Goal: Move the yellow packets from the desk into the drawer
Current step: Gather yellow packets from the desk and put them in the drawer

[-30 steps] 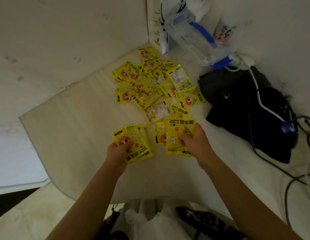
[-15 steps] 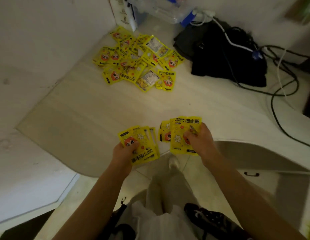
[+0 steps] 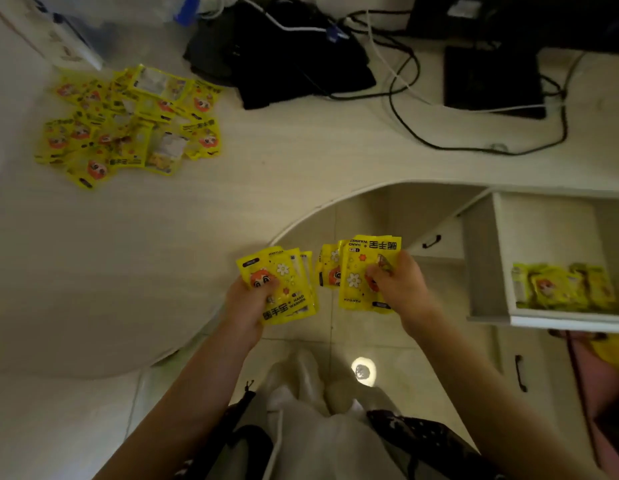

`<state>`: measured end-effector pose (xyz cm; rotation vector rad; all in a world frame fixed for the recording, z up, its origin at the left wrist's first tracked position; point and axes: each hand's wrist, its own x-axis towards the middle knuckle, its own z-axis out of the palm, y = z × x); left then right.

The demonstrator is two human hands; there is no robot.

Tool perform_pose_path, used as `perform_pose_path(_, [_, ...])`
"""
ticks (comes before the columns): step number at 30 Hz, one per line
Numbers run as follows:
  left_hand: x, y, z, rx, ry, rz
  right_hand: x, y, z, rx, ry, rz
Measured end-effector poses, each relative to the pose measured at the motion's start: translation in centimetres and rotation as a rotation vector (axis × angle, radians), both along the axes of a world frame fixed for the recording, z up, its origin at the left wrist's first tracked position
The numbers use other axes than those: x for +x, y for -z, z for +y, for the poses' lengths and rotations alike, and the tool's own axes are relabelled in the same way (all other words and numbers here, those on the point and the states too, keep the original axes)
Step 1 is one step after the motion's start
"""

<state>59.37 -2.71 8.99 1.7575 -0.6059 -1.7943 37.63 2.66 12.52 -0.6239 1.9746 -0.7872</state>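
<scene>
Gripping a fan of yellow packets, the left hand sat at frame center; the right hand pinched another stack in curled fingers. More packets lay on the table, upper left; some sat in the open drawer, right.
</scene>
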Motion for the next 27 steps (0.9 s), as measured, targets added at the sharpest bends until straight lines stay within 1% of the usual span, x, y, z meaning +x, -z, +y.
perform_pose_path(5, [-5.6,0.0,3.6,0.044,0.141,-0.002,-4.2,-0.1,6.4,-0.024,0.141,-0.012])
perform_pose_path(8, [-9.0,0.3,6.4,0.042,0.217,0.001,-6.9,0.0,10.9,-0.028,0.262,-0.033])
perform_pose_path(12, [-13.8,0.9,11.3,0.061,0.272,-0.007,-10.8,0.0,17.1,-0.047,0.369,-0.067])
perform_pose_path(16, [-18.5,1.4,16.3,0.073,0.336,-0.009,-14.8,0.1,23.0,-0.017,0.461,-0.075])
perform_pose_path(22, [-25.0,1.4,21.1,0.082,0.387,0.011,-19.8,0.1,29.1,-0.002,0.558,-0.087])
perform_pose_path(27, [-30.0,1.2,22.0,0.06,0.441,0.019,-23.9,0.3,30.9,-0.002,0.627,-0.099])
